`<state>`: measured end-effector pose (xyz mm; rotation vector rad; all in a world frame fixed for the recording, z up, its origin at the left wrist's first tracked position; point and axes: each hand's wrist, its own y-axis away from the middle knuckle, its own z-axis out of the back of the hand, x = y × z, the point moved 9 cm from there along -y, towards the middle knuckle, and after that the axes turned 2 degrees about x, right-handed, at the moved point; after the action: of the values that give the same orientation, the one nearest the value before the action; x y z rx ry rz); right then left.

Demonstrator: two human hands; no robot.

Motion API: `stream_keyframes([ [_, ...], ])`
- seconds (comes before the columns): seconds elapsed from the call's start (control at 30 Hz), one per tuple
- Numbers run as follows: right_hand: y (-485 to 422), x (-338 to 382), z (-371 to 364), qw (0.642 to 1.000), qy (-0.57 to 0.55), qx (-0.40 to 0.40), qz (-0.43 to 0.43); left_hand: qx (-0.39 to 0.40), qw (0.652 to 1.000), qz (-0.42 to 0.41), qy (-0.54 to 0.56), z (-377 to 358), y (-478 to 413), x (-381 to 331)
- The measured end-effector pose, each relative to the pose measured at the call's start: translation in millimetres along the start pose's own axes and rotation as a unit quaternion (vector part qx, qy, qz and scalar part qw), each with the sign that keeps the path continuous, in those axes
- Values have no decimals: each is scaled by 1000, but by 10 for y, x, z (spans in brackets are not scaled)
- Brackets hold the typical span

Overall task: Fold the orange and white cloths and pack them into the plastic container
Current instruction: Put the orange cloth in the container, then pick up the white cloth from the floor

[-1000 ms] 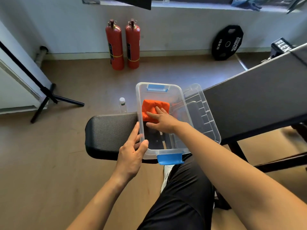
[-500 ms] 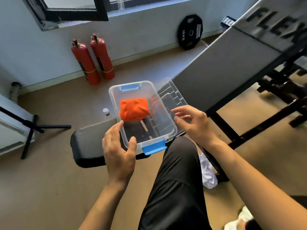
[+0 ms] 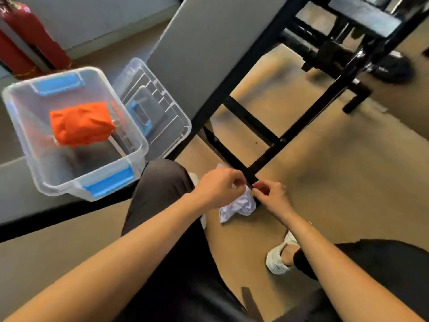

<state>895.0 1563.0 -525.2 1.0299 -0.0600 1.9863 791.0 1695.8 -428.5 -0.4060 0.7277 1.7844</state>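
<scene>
The folded orange cloth (image 3: 81, 123) lies inside the clear plastic container (image 3: 27, 126) with blue handles, which stands on the black bench at the left. A crumpled white cloth (image 3: 239, 205) lies on the floor between my legs, beside the bench frame. My left hand (image 3: 219, 188) and my right hand (image 3: 270, 196) are both down at the cloth, fingers pinched on its upper edge. The cloth's top is partly hidden behind my hands.
The container's clear lid (image 3: 160, 112) leans beside it against the tilted bench back (image 3: 204, 49). Black metal frame bars (image 3: 267, 156) cross the floor right behind the white cloth. A red fire extinguisher (image 3: 30, 40) stands at the far left. My shoe (image 3: 278, 259) rests near the cloth.
Both hands left the container and dropped to the floor on the right, where they now pinch the white cloth. The view swung right and down. The orange cloth stays in the container.
</scene>
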Motion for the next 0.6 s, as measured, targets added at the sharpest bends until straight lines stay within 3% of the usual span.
stream_keyframes([
  [0.13, -276, -761, -370, 990, 59, 110, -67, 140, 988, 42, -50, -747, -652, 218],
  [0.23, -498, -1321, -679, 976, 83, 166, -115, 196, 977, 71, -50, -1186, -910, 510],
  [0.47, -978, -2178, -1628, 950, 98, 257, -146, 202, 962, 186, -7, -1814, -961, 1468],
  [0.6, -1210, -2490, -1988, 958, 61, 238, -146, 214, 951, 224, 10, -1998, -885, 1710],
])
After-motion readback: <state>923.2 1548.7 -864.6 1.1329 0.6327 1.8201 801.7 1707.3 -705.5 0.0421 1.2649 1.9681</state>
